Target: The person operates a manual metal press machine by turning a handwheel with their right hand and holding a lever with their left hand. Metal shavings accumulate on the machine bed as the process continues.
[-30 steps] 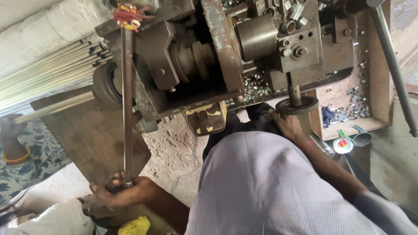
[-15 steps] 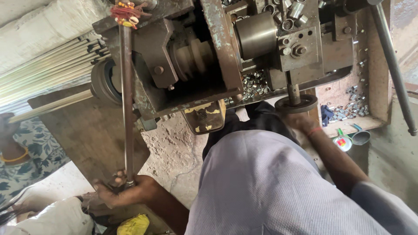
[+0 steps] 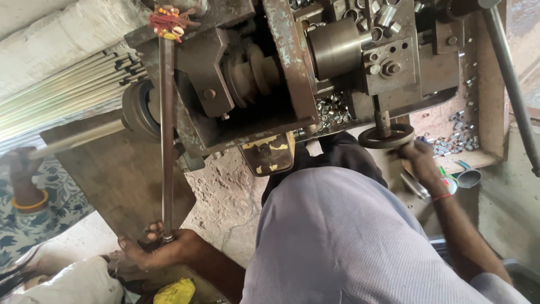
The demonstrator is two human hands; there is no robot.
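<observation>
Below the machine (image 3: pixel 292 84), near its middle, a yellow-and-black striped plate (image 3: pixel 267 152) is hanging; a crumpled yellow wrapper (image 3: pixel 175 291) is lying at the bottom edge, just beside the left arm. At lower left, the left hand (image 3: pixel 154 250) is curling shut around the bottom end of a long metal lever (image 3: pixel 166 141), which is running upward to a tuft of red thread (image 3: pixel 169 18) at its top. At right, the right hand (image 3: pixel 419 160) is gripping the rim of a round handwheel (image 3: pixel 386 136), arm stretching upward, a red band circling the wrist.
</observation>
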